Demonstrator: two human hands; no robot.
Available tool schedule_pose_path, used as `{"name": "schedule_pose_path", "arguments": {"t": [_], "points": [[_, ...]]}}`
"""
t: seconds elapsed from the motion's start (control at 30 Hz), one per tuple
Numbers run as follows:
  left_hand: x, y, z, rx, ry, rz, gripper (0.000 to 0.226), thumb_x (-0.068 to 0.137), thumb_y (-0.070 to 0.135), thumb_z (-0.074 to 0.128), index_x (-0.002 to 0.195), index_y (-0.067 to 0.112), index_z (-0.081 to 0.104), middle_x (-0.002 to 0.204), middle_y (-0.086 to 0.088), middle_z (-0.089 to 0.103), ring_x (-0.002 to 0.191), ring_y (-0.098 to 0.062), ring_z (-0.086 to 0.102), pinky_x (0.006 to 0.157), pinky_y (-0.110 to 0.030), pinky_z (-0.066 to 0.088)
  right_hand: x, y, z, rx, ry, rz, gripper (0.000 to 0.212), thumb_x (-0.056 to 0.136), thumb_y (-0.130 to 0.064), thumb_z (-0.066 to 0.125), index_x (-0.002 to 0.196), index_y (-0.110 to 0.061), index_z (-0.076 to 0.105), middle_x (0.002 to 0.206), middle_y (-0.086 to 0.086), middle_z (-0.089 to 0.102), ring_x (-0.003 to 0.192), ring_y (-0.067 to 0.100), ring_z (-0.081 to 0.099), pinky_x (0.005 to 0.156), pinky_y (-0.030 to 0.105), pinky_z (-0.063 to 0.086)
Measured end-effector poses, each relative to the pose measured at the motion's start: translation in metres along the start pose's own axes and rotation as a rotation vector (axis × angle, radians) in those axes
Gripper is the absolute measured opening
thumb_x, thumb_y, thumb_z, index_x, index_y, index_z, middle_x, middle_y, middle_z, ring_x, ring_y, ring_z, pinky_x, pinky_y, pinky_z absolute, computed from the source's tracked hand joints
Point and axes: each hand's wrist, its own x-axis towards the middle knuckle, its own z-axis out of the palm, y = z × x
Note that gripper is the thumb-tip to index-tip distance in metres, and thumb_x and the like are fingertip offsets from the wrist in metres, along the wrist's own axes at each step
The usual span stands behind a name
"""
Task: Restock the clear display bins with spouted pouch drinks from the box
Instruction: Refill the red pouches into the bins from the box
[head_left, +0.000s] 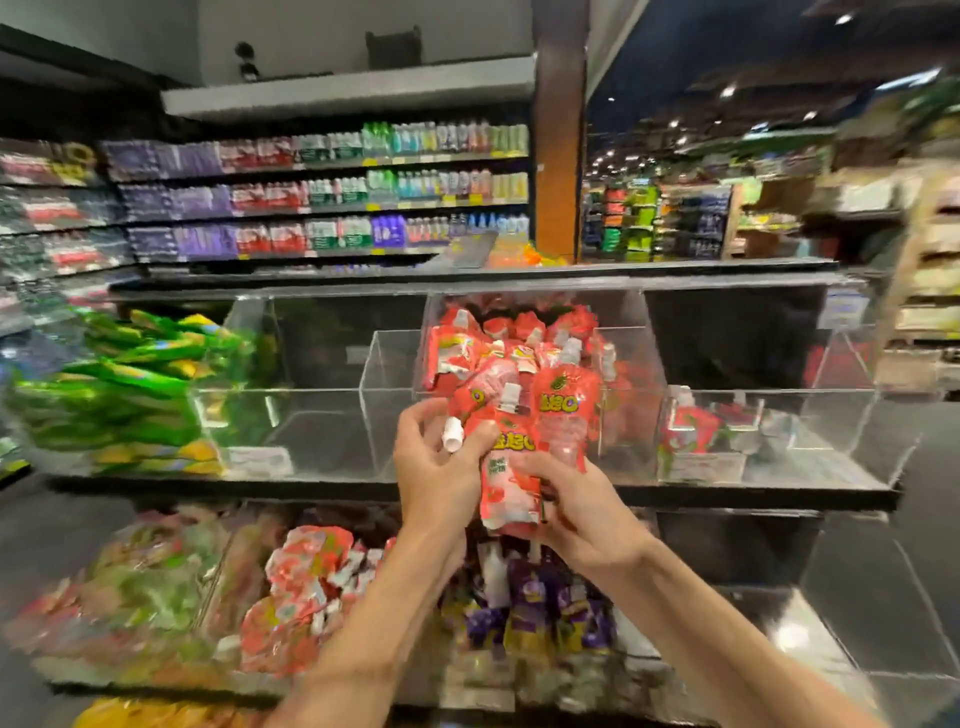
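Both my hands hold a bunch of red spouted pouch drinks (511, 467) in front of the middle clear display bin (636, 364) on the upper shelf. My left hand (436, 467) grips the bunch from the left, near a white cap. My right hand (576, 514) grips the lower ends of the pouches from the right. That bin holds several more red pouches (498, 343). The box is not in view.
An empty clear bin (311, 431) sits left of the middle one, beside a heap of green pouches (130, 395). A bin at the right (753, 436) holds a few red pouches. The lower shelf carries red (301, 587), purple (550, 608) and green pouches.
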Motion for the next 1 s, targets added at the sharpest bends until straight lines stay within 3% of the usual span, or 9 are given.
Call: {"name": "schedule_pose_path", "arguments": {"t": [0.1,0.27,0.4,0.5,0.6,0.67,0.73,0.83,1.0], "points": [[0.035,0.008,-0.008,-0.070,-0.089,0.028,0.031,0.079,-0.003,0.078,0.096,0.018,0.064,0.088,0.000,0.073,0.084,-0.021,0.069,0.082,-0.045,0.056,0.010,-0.006,0.007,0.049,0.043,-0.039,0.046,0.068,-0.008,0.073,0.113,-0.003,0.063,0.084,0.015,0.072,0.064,0.025,0.070,0.052,0.037,0.057],[0.075,0.018,-0.003,-0.183,-0.163,0.054,0.017,0.090,0.006,0.069,0.105,0.001,0.064,0.087,-0.006,0.074,0.076,-0.013,0.069,0.070,-0.027,0.055,0.016,-0.020,0.010,0.048,0.091,-0.084,0.038,0.065,-0.011,0.073,0.102,-0.008,0.066,0.080,0.011,0.073,0.065,0.021,0.071,0.055,0.035,0.057],[0.078,0.025,0.013,-0.199,-0.184,-0.015,0.033,0.092,0.019,0.069,0.118,0.011,0.051,0.092,-0.003,0.073,0.067,-0.002,0.068,0.053,-0.016,0.049,0.017,-0.031,0.003,0.084,0.121,-0.072,0.027,0.073,-0.005,0.070,0.099,-0.005,0.067,0.080,0.014,0.073,0.063,0.022,0.071,0.054,0.037,0.059],[0.067,0.016,0.026,0.001,-0.173,0.018,0.028,0.091,0.029,0.069,0.100,0.012,0.050,0.072,-0.005,0.061,0.055,-0.007,0.059,0.048,-0.019,0.046,0.015,-0.032,-0.003,0.048,0.105,-0.044,0.038,0.070,-0.014,0.071,0.107,-0.004,0.066,0.092,0.018,0.074,0.076,0.025,0.071,0.068,0.042,0.060],[0.062,0.003,0.031,0.071,-0.249,0.028,0.028,0.092,0.037,0.068,0.084,0.013,0.055,0.072,-0.015,0.064,0.067,-0.017,0.059,0.064,-0.034,0.052,0.014,-0.033,-0.011,0.004,0.118,-0.007,0.051,0.066,-0.022,0.075,0.114,-0.005,0.066,0.111,0.023,0.071,0.091,0.030,0.069,0.080,0.047,0.058],[0.057,0.002,0.032,0.105,-0.370,0.033,0.021,0.091,0.041,0.069,0.094,0.021,0.064,0.092,-0.001,0.073,0.090,-0.015,0.068,0.084,-0.036,0.055,0.015,-0.037,-0.019,0.069,0.113,0.002,0.047,0.066,-0.022,0.074,0.109,-0.004,0.068,0.107,0.023,0.071,0.092,0.030,0.067,0.088,0.050,0.054],[0.050,0.002,0.033,0.150,-0.556,0.001,0.041,0.079,0.047,0.069,0.115,0.029,0.063,0.112,0.005,0.071,0.107,-0.015,0.066,0.096,-0.042,0.053,0.017,-0.045,-0.026,0.143,0.108,-0.006,0.044,0.067,-0.020,0.071,0.107,-0.002,0.066,0.098,0.020,0.071,0.086,0.029,0.068,0.088,0.051,0.053],[0.046,0.006,0.037,0.210,-0.788,-0.051,0.076,0.070,0.033,0.075,0.141,0.034,0.048,0.130,0.008,0.063,0.116,-0.010,0.063,0.099,-0.036,0.052,0.018,-0.059,-0.033,0.209,0.097,-0.023,0.043,0.070,-0.018,0.066,0.109,-0.002,0.061,0.091,0.019,0.074,0.075,0.027,0.073,0.073,0.046,0.060],[0.061,0.023,0.045,0.214,-0.952,-0.119,0.092,0.068,0.005,0.085,0.145,0.029,0.041,0.132,0.004,0.058,0.111,-0.007,0.066,0.090,-0.026,0.055,0.023,-0.071,-0.042,0.193,0.068,-0.023,0.047,0.074,-0.020,0.065,0.117,0.000,0.060,0.106,0.019,0.073,0.083,0.031,0.074,0.067,0.042,0.062]]}}
